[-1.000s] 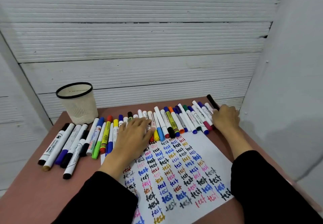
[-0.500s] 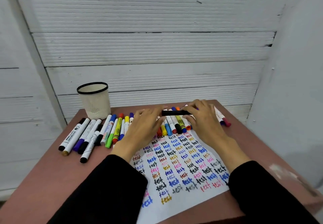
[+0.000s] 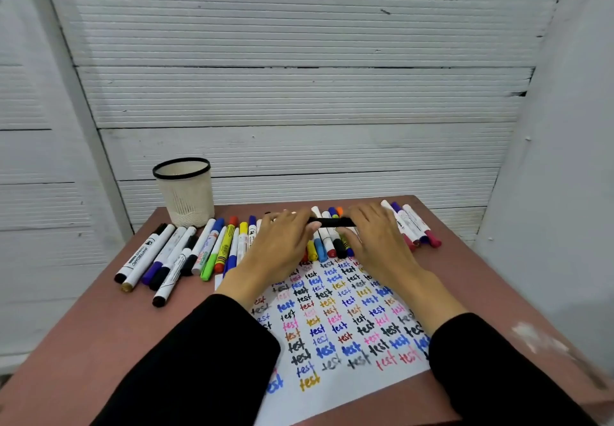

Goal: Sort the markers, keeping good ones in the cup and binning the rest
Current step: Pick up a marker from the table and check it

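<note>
Above the marker row [image 3: 212, 252], a black marker [image 3: 332, 222] lies level — left hand [image 3: 282, 246] and right hand [image 3: 375, 243] each grip one end.

Cup [image 3: 184, 193]: cream mesh weave, looks like metal or plastic, black rim band. Markers [image 3: 219, 249] beside cup: smooth plastic barrels, slight gloss, printed labels. Paper sheet [image 3: 332, 389] right of cup: matt white, inked. Surface [image 3: 83, 342]: matt reddish-brown, smooth. Wall [image 3: 299, 93] behind cup: white ribbed panels, matt. Sleeves [image 3: 199, 375]: matt black cloth.
</note>
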Demonstrator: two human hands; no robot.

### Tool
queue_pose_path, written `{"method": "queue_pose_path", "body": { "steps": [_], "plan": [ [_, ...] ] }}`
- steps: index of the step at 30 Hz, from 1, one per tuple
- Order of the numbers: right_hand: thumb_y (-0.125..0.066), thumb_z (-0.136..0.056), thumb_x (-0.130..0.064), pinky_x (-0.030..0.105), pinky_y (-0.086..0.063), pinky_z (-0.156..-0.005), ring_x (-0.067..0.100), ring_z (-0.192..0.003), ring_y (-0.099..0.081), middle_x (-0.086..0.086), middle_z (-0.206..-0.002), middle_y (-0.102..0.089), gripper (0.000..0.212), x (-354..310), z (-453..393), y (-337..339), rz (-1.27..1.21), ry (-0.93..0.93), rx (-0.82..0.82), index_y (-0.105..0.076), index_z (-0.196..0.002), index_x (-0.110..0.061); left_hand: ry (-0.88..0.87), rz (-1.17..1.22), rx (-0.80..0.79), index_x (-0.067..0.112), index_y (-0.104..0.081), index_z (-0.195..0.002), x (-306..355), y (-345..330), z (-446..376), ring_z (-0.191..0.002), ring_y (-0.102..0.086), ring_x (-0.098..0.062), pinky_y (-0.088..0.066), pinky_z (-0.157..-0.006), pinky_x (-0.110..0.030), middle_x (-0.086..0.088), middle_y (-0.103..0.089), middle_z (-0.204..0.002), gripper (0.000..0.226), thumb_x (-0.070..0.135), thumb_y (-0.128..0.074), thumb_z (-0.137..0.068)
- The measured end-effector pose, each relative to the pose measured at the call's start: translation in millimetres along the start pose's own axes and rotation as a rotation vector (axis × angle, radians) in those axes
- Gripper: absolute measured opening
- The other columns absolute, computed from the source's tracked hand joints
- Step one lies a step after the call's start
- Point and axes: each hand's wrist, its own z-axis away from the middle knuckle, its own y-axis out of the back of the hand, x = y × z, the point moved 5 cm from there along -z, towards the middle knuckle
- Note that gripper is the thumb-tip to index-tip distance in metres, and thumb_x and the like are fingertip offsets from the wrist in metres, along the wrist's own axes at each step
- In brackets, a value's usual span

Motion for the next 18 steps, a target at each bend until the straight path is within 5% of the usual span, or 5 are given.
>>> {"method": "queue_pose_path", "body": {
  "steps": [4,7,11,18],
  "plan": [
    [-0.037,-0.103,-0.035,0.032,-0.04,-0.077,0.019,-0.086,-0.05,0.0,-0.1,-0.057,0.029,-13.5,2.6,-2.1,-0.123,0.025,-0.11,-0.053,-0.114,-0.013,0.052,0.164,0.041,0.02,-0.044,-0.071,0.2,5.2,-0.5,-0.064,-0.045,-0.015,-0.027,-0.071,-0.033,0.003,-0.048,-0.062,0.041,0.03,-0.025,-0.105],
    [-0.03,-0.101,-0.046,0.026,-0.035,-0.062,0.012,-0.072,-0.047,-0.009,-0.087,-0.053,0.034,-19.1,4.0,-3.4,-0.091,0.068,-0.134,-0.05,-0.104,-0.02,0.098,0.284,0.02,0.006,-0.047,-0.062,-3.0,4.2,-2.5,-0.051,-0.043,-0.022,-0.033,-0.056,-0.04,-0.006,-0.048,-0.051,0.051,0.028,-0.03,-0.104],
    [-0.028,-0.1,-0.051,0.019,-0.019,-0.049,0.007,-0.054,-0.041,-0.011,-0.068,-0.049,0.027,-21.7,6.0,1.9,-0.046,0.06,-0.141,-0.04,-0.089,-0.029,0.127,0.316,-0.006,0.001,-0.046,-0.057,-5.3,-2.0,-2.9,-0.049,-0.044,-0.032,-0.037,-0.055,-0.046,-0.017,-0.051,-0.051,0.06,0.032,-0.027,-0.105],
    [-0.022,-0.096,-0.059,0.023,-0.021,-0.048,0.006,-0.049,-0.042,-0.008,-0.057,-0.05,0.027,-21.9,7.2,3.5,-0.012,0.047,-0.117,-0.032,-0.086,-0.036,0.095,0.255,-0.022,0.0,-0.05,-0.062,-2.6,-0.6,-2.9,-0.046,-0.042,-0.027,-0.031,-0.05,-0.037,-0.015,-0.051,-0.052,0.06,0.033,-0.024,-0.105]
  ]
}}
